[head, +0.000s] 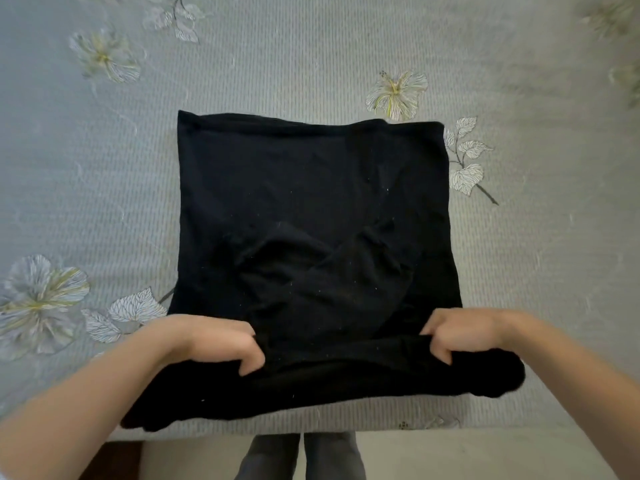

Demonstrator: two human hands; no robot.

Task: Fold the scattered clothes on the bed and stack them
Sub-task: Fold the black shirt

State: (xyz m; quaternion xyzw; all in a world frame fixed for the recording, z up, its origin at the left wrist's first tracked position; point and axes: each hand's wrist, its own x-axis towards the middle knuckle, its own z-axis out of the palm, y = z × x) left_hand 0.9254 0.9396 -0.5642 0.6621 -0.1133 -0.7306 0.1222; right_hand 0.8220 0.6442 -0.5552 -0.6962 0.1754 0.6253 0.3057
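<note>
A single black garment [311,188] is seen spread across the middle of the frame on a bed [104,188], which is covered by a grey-blue ribbed sheet printed with pale flowers [396,93] and outlined leaves [465,161]. The far edge of the garment is laid flat and nearly straight in the upper centre, with its two side edges running down towards the lower part of the frame. In the lower centre of the cloth a bunched, creased area is visible, though its exact form cannot be told in the dark fabric. The near edge of the garment is gathered into a thick roll close to the bed's front edge, and it is gripped at two places. The left hand [211,341], at lower left of centre, is clenched on the fabric, with its fingers [251,367] curled down into the roll. The right hand [467,330], at lower right of centre, is likewise closed on the fabric, its fingers [445,356] tucked under a fold. Both forearms are bare and extend in from the bottom corners. At the bottom centre, below the bed's edge, a pair of legs in grey trousers [301,457] is seen.
</note>
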